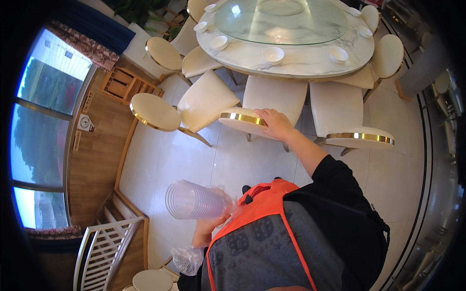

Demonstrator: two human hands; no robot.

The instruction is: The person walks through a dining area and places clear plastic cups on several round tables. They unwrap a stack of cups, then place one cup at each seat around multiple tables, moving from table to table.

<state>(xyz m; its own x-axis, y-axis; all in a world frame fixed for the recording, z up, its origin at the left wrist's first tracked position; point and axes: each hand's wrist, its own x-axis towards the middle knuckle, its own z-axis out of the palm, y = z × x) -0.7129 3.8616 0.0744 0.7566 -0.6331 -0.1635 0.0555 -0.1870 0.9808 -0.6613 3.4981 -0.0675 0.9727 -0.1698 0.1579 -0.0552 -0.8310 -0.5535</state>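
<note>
My left hand (214, 218) is closed around a stack of clear plastic cups (194, 200), partly wrapped in a thin clear bag, held in front of the orange and grey apron (258, 232). Another crumpled clear bag (187, 260) hangs by the left forearm. My right hand (275, 123) grips the top edge of the gold-rimmed round backrest of a cream chair (242, 120). Beyond that chair stands a round marble-patterned table (240, 60) with a round glass turntable (284, 25) and several small white bowls (273, 55) around its rim.
More cream chairs surround the table, one at the left (156, 111) and one at the right (358, 138). A wooden high chair (127, 85) stands by the wood-panelled wall. A white slatted railing (105, 254) is at the lower left, with another round chair back (153, 280) beside it.
</note>
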